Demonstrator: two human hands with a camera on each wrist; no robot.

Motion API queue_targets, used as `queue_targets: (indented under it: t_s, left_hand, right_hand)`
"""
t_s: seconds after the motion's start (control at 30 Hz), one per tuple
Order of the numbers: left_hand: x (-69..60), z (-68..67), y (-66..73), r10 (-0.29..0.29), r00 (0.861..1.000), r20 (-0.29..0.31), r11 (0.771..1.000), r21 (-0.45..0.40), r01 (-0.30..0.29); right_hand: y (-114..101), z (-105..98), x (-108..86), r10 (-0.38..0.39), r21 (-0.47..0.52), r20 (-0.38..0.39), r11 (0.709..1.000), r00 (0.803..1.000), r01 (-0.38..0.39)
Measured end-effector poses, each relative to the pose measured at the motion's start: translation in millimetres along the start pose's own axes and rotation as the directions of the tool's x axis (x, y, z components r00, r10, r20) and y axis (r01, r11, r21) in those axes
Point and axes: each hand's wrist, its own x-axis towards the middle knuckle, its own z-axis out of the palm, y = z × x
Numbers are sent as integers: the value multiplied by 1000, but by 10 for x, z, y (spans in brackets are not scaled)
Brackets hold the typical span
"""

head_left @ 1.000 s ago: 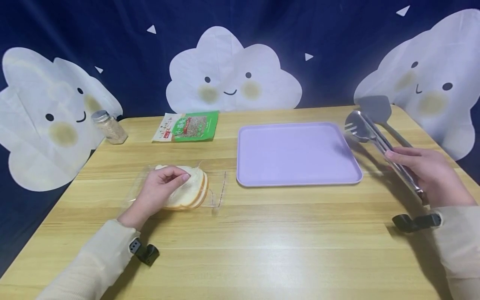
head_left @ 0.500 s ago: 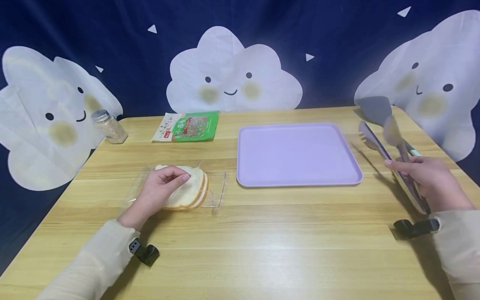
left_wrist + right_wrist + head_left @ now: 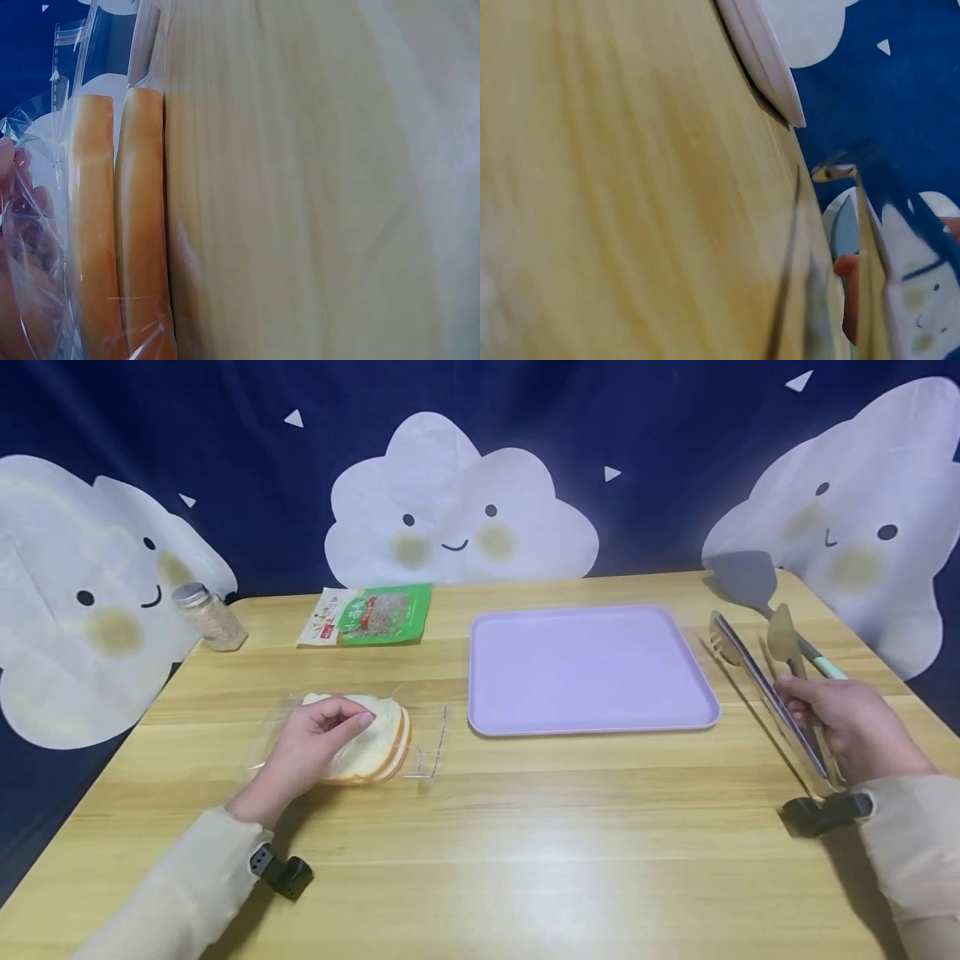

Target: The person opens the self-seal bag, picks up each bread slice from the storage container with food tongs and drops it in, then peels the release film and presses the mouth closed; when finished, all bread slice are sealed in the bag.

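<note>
Two slices of white bread (image 3: 384, 737) lie stacked in a clear plastic bag (image 3: 431, 742) at the left of the table. My left hand (image 3: 300, 750) is over them, thumb and fingertips pinching the bag's film. In the left wrist view, the crusts of the bread (image 3: 142, 217) show beside crinkled film. My right hand (image 3: 862, 727) grips shiny metal tongs (image 3: 759, 675) at the right, their two arms spread apart. One end is slotted, the other a flat spoon shape. In the right wrist view, the tongs (image 3: 874, 300) partly hide the fingers.
A lilac tray (image 3: 592, 728) lies flat between the hands. Past the tongs is a grey spatula (image 3: 744, 581) with a mint handle. A green and white seasoning packet (image 3: 382, 614) and a lidded jar of grains (image 3: 213, 618) stand or lie at the back left.
The tongs' arms, held close together a second ago, now stand spread, and their tips have dropped a little. My left hand keeps its place on the bag.
</note>
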Motion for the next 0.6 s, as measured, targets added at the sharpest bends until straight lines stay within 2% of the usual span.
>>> queue_targets:
  t_s: [0.37,0.5,0.6]
  left_hand:
    - [-25,9,57,-17,1000,-17,1000,-27,16]
    - [-36,11,57,0,1000,-18,1000,-18,0]
    - [-39,6,44,5,1000,-19,1000,-15,-6]
  right_hand:
    - [48,-14,29,-12,9,39,1000,999,12]
    - [67,-4,31,-41,-15,47,999,998,42]
    - [78,9,38,-70,-69,40,995,997,72]
